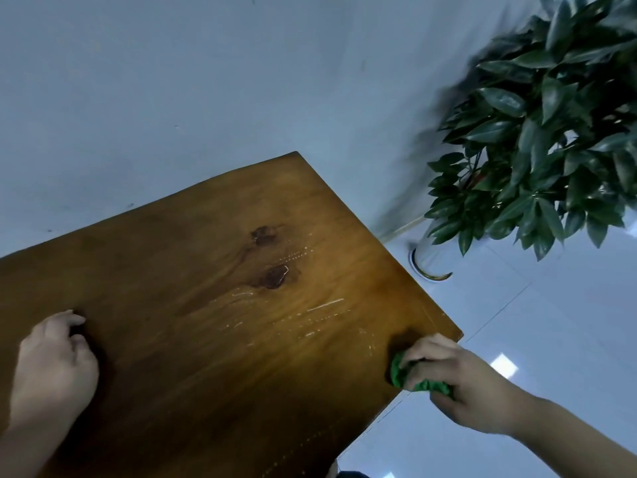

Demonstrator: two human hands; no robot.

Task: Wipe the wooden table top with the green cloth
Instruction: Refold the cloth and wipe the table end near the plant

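Note:
The wooden table top (213, 326) fills the lower left, brown with two dark knots and pale wet streaks near its middle. My right hand (462, 377) grips the bunched green cloth (413, 379) at the table's right edge, close to the near right corner; most of the cloth is hidden under my fingers. My left hand (55, 363) rests on the left part of the table top, fingers loosely curled, holding nothing.
A leafy potted plant (541, 132) in a pale pot (429, 260) stands on the tiled floor to the right of the table. A plain wall runs behind the table's far edge.

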